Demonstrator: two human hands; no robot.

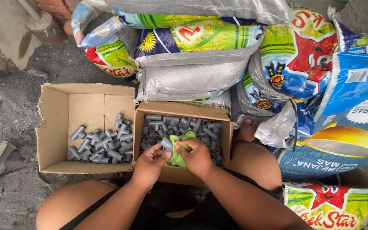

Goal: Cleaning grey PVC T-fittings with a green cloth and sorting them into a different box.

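Wiping a grey pipe fitting over the right box.
Left hand is clamped on it; right hand, at three o'clock, is pressing the green cloth against it.

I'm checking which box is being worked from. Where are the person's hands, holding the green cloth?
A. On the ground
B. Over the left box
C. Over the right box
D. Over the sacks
C: the left hand and right hand grip the green cloth at the right box of grey pipe fittings.
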